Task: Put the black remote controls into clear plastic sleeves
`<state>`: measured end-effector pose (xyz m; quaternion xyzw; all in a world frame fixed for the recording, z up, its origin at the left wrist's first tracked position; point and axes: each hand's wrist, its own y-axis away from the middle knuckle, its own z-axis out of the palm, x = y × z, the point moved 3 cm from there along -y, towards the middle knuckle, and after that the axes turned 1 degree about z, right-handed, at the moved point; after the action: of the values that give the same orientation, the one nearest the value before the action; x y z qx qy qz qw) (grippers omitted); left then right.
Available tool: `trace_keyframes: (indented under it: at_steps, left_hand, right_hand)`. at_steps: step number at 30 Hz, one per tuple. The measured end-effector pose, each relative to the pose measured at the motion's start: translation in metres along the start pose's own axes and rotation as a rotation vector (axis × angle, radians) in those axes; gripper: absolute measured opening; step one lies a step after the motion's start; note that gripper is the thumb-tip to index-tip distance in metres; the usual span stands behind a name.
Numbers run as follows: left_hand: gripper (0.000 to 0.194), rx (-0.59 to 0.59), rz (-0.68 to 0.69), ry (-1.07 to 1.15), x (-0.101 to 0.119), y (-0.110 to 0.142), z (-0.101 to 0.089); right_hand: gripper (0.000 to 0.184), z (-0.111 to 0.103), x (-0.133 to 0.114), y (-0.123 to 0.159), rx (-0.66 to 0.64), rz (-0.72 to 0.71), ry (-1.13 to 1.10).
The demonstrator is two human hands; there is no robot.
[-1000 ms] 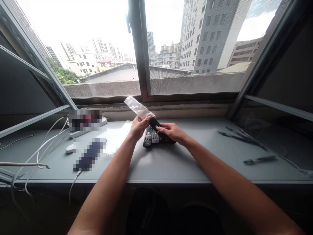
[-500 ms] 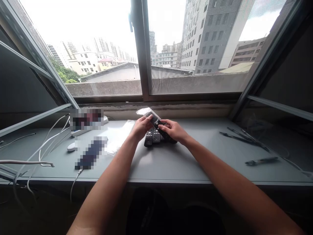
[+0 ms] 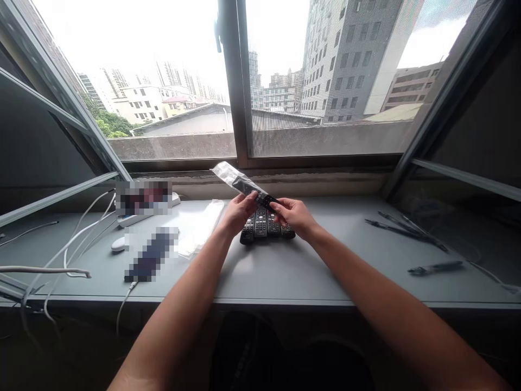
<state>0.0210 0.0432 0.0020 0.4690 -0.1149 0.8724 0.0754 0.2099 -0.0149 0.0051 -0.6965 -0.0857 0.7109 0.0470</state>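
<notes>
Between my hands is a black remote control [image 3: 246, 187], tilted, its upper left part inside a clear plastic bag [image 3: 226, 172]. My left hand [image 3: 240, 212] pinches the bagged remote near its middle. At the lower right end, the fingers of my right hand [image 3: 293, 216] are closed on the remote. Below them, several black remotes [image 3: 261, 225] lie side by side on the grey desk [image 3: 277, 274], their upper ends partly hidden by my hands. A stack of clear plastic bags [image 3: 199, 228] lies to the left of my left hand.
Left on the desk are a blurred-out phone-like object [image 3: 150, 258] with a cable, a white mouse-like item [image 3: 118, 244], a power strip [image 3: 176, 199] and loose white cables [image 3: 67, 247]. Several pens [image 3: 435, 268] lie at the right. A window [image 3: 175, 81] stands behind.
The bag now extends further to the upper left, and more of the remote is inside it. My right hand has shifted slightly, uncovering more of the remotes on the desk.
</notes>
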Motion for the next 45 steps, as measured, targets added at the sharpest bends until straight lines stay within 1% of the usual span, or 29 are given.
trace_keyframes:
  at_steps: [2, 4, 5, 9, 12, 13, 16, 17, 18, 20, 24, 26, 29, 31, 35, 37, 40, 45]
  left_hand:
    - [0.033, -0.058, -0.058, -0.047, -0.004, 0.001, 0.001]
    - [0.035, -0.059, -0.074, -0.046, -0.003, -0.001, -0.001]
    - [0.035, -0.026, -0.059, -0.023, -0.002, -0.003, -0.003]
    - [0.032, 0.187, 0.073, 0.081, 0.008, -0.008, -0.012]
    - [0.029, 0.266, 0.107, 0.113, 0.013, -0.009, -0.016]
    - [0.027, 0.28, 0.11, 0.126, 0.014, -0.01, -0.018]
    - [0.018, 0.33, 0.117, 0.161, 0.015, -0.011, -0.024]
    - [0.018, 0.337, 0.115, 0.164, 0.015, -0.011, -0.026]
    - [0.019, 0.332, 0.107, 0.161, 0.015, -0.011, -0.027]
    - [0.026, 0.281, 0.079, 0.138, 0.012, -0.011, -0.025]
    - [0.034, 0.114, -0.009, 0.068, 0.0, -0.005, -0.01]
    - [0.036, 0.035, -0.055, 0.025, -0.005, -0.001, -0.002]
    - [0.038, -0.045, -0.096, -0.052, -0.006, 0.001, 0.002]
    - [0.037, -0.031, -0.083, -0.065, -0.003, 0.0, 0.0]
    - [0.029, 0.113, -0.036, 0.045, 0.006, -0.005, -0.008]
    - [0.025, 0.152, -0.029, 0.043, 0.008, -0.006, -0.011]
    - [0.025, 0.146, -0.05, -0.031, 0.006, -0.005, -0.013]
    - [0.032, 0.051, -0.053, -0.072, 0.001, -0.004, -0.014]
  right_hand:
    - [0.051, -0.002, 0.0, 0.0, 0.012, 0.0, -0.002]
    - [0.051, -0.003, 0.001, -0.001, 0.011, 0.007, 0.002]
    - [0.051, -0.003, 0.002, -0.001, 0.009, 0.01, 0.005]
    - [0.049, -0.002, 0.003, -0.002, -0.012, 0.019, 0.033]
    - [0.048, 0.0, 0.002, 0.0, -0.058, 0.043, 0.03]
    - [0.052, 0.001, 0.001, 0.001, -0.077, 0.049, 0.014]
    - [0.072, 0.004, -0.002, 0.003, -0.15, 0.031, -0.037]
    - [0.075, 0.004, -0.003, 0.003, -0.174, 0.019, -0.043]
    - [0.075, 0.004, -0.003, 0.004, -0.191, 0.01, -0.042]
    - [0.07, 0.004, -0.003, 0.003, -0.189, 0.01, -0.034]
    - [0.059, 0.001, -0.001, 0.001, -0.109, 0.012, 0.002]
    - [0.049, -0.001, -0.002, 0.001, -0.065, -0.003, 0.044]
    - [0.034, -0.003, -0.002, 0.001, -0.017, -0.011, 0.092]
    - [0.034, -0.003, -0.003, 0.001, -0.028, -0.019, 0.1]
    - [0.036, -0.001, -0.005, 0.002, -0.071, -0.036, 0.128]
    - [0.038, 0.001, -0.006, 0.004, -0.081, -0.055, 0.168]
    - [0.039, 0.002, -0.009, 0.007, -0.071, -0.093, 0.192]
    - [0.045, 0.001, -0.01, 0.005, 0.014, -0.09, 0.133]
